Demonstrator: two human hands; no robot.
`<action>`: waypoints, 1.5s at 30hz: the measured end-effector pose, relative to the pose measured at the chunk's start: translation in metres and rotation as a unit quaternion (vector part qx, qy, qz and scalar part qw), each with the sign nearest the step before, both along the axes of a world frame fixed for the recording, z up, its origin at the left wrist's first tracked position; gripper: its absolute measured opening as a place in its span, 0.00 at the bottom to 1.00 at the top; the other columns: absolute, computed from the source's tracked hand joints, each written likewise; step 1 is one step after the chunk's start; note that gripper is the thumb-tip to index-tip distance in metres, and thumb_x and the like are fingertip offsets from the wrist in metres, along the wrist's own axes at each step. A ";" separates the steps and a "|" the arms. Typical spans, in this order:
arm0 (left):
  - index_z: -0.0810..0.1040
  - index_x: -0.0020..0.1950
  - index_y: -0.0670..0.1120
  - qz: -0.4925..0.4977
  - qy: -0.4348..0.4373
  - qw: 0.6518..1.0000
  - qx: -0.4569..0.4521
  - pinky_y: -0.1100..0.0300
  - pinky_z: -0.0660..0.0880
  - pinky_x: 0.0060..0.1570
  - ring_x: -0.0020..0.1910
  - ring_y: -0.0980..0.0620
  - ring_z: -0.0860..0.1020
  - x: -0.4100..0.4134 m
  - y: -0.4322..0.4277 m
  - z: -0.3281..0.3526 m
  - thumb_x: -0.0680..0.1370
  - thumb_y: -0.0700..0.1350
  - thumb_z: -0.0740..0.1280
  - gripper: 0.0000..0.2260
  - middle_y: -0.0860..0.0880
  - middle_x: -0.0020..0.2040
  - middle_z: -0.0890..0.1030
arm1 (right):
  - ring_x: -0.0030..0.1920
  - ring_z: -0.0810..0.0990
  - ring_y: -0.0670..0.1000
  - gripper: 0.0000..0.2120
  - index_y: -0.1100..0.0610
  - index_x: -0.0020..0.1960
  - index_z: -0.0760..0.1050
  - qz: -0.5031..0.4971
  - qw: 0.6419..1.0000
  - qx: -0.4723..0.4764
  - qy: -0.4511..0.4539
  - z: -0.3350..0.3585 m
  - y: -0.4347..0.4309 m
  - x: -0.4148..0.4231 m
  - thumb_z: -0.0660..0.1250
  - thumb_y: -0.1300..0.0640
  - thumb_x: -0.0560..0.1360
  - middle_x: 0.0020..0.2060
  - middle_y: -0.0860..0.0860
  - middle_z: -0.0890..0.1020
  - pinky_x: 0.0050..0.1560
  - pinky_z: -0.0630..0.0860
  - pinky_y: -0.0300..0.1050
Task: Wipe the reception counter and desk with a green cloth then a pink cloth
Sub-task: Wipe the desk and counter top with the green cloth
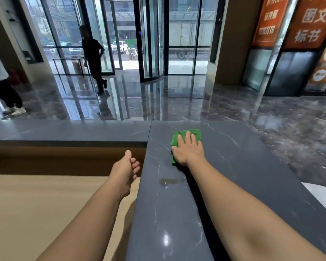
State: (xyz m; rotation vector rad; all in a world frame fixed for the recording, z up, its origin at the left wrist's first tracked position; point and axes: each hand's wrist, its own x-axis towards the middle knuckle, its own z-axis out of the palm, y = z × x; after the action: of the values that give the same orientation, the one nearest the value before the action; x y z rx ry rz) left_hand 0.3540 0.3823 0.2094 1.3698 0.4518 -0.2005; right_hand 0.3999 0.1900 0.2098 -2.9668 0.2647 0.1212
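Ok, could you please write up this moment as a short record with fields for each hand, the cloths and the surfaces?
right hand: flat on the green cloth, fingers straight
left hand: holds nothing, fingers loosely curled, over the desk
green cloth: on the dark counter, partly under that hand
pink cloth: not in view
counter: small wet patch nearer than the cloth

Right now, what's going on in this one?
A person is wiping the dark stone reception counter. Their right hand presses flat on a green cloth towards the counter's far end. The left hand hovers over the lower wooden desk, fingers loosely curled, holding nothing. A wet smear shows on the counter beside the right forearm. No pink cloth is in view.
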 end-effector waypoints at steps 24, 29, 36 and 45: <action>0.56 0.77 0.41 -0.006 0.018 0.991 -0.131 0.49 0.68 0.68 0.67 0.44 0.73 -0.008 -0.008 0.004 0.80 0.64 0.50 0.34 0.43 0.68 0.74 | 0.79 0.41 0.54 0.28 0.50 0.80 0.43 -0.082 0.997 0.003 -0.007 -0.003 -0.074 -0.026 0.44 0.44 0.83 0.79 0.55 0.41 0.77 0.44 0.53; 0.56 0.77 0.42 -0.021 0.020 0.984 -0.175 0.47 0.68 0.69 0.68 0.43 0.72 -0.015 0.002 -0.002 0.80 0.64 0.50 0.33 0.43 0.70 0.72 | 0.79 0.39 0.55 0.29 0.51 0.80 0.42 -0.148 0.989 0.005 0.004 -0.003 -0.091 -0.033 0.44 0.44 0.82 0.79 0.55 0.39 0.77 0.42 0.54; 0.56 0.77 0.42 -0.045 0.030 0.978 -0.200 0.47 0.67 0.69 0.68 0.42 0.71 -0.021 0.012 0.000 0.79 0.64 0.51 0.34 0.41 0.71 0.70 | 0.78 0.37 0.57 0.29 0.52 0.80 0.41 -0.125 0.992 0.012 0.007 0.000 -0.017 -0.024 0.44 0.45 0.83 0.78 0.58 0.38 0.76 0.40 0.55; 0.56 0.77 0.41 -0.054 0.029 0.975 -0.212 0.46 0.65 0.70 0.70 0.41 0.68 -0.021 0.015 -0.004 0.78 0.67 0.48 0.37 0.41 0.73 0.67 | 0.78 0.36 0.58 0.29 0.51 0.80 0.40 0.037 0.999 0.019 0.004 -0.003 0.117 -0.041 0.45 0.43 0.83 0.78 0.58 0.37 0.76 0.38 0.56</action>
State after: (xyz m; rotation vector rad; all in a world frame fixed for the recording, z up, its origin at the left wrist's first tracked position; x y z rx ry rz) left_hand 0.3328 0.3972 0.2054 0.9714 0.3566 -0.4033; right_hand 0.3592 0.3066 0.2068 -2.9398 0.1518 0.1448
